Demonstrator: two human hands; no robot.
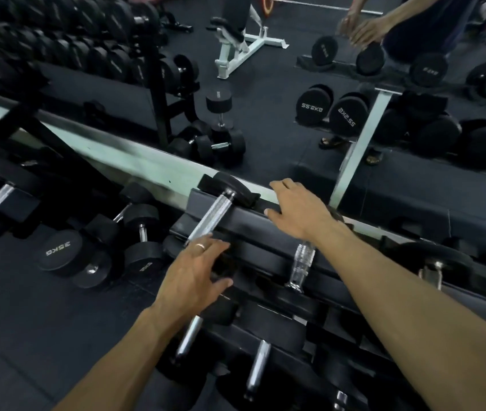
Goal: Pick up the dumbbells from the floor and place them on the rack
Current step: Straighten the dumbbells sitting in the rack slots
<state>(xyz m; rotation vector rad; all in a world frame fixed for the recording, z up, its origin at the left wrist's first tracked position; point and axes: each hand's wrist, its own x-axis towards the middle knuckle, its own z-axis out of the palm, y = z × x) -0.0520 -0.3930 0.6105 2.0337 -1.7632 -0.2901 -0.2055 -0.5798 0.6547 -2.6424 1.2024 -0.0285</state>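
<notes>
Looking down from head height, both bare arms reach over a black dumbbell rack (265,223) that stands against a mirrored wall. A black dumbbell (215,212) with a ridged chrome handle lies across the rack's top tier, its far head against the back edge by the mirror. The left hand (197,277), wearing a ring, hovers at the near end of that handle with fingers spread and loosely curved, gripping nothing. The right hand (298,212) lies flat and open along the top tier's back edge, just right of the dumbbell's far head. More dumbbells sit in the lower tiers beneath the arms, their chrome handles pointing outward. On the dark rubber floor (28,321) left of the rack lies a cluster of dumbbells, one marked 35KG (59,253). The mirror (265,93) reflects a white bench frame, further racks and the person's own hands.
</notes>
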